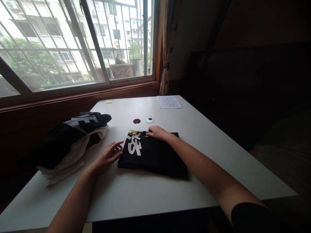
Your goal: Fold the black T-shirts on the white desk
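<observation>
In the head view, a folded black shirt [160, 158] lay on the white table [206, 136], near its front edge, with white letters and a bit of yellow print toward its left side. The left hand [110, 153] was just beside the shirt's left edge, its grip loosely spread and holding nothing. The right hand [157, 132] rested on the shirt's far edge, fingers bent; whether its grip pinched the cloth could not be told. To the left, a pile [73, 132] of dark and pale clothes sat at the table's side. Beyond the shirt were a round hole [136, 121], a white cap [150, 120], papers [169, 102] and a yellow note [109, 101].
</observation>
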The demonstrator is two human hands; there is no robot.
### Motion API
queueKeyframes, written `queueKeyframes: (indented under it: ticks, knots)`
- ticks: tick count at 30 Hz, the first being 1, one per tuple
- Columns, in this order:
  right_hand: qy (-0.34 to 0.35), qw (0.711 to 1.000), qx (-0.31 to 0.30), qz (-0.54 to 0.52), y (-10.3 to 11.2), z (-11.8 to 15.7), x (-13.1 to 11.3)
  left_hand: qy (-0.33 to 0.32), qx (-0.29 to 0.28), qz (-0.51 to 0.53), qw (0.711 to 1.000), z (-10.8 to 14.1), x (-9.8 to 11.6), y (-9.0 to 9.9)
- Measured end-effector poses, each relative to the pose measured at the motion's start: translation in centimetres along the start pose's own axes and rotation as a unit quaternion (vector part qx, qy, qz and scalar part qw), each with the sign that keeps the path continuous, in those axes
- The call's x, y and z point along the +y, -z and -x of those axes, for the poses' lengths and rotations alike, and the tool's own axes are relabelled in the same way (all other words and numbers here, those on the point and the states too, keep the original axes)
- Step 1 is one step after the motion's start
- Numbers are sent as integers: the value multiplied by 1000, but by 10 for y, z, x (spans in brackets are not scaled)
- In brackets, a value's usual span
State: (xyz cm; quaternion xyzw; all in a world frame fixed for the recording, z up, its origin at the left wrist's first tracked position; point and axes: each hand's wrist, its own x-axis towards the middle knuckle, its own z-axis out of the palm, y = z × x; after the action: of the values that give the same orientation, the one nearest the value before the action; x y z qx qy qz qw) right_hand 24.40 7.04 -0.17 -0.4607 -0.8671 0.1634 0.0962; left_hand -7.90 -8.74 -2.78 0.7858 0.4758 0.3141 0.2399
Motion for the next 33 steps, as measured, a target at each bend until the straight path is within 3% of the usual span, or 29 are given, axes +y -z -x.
queueKeyframes:
  ticks: [5,10,16,23,26,29,33]
  knots:
    - [-37,999,29,26,9,22,20,-10,9,27,1000,-1,2,0]
    - [-120,990,65,37,20,61,57,-12,-2,30,999,-2,4,2]
    - [-238,965,104,27,34,118,119,3,-12,8,1000,0,-2,3]
    - [-358,917,172,26,60,182,200,-12,4,-10,1000,-1,-1,2]
    - [-396,888,233,-16,69,208,235,-15,4,-16,1000,-2,1,2]
    - [-407,873,260,-65,71,230,259,-10,4,-23,1000,-2,1,2]
    - [-365,886,248,-141,67,254,263,-3,-1,-41,999,-1,1,2]
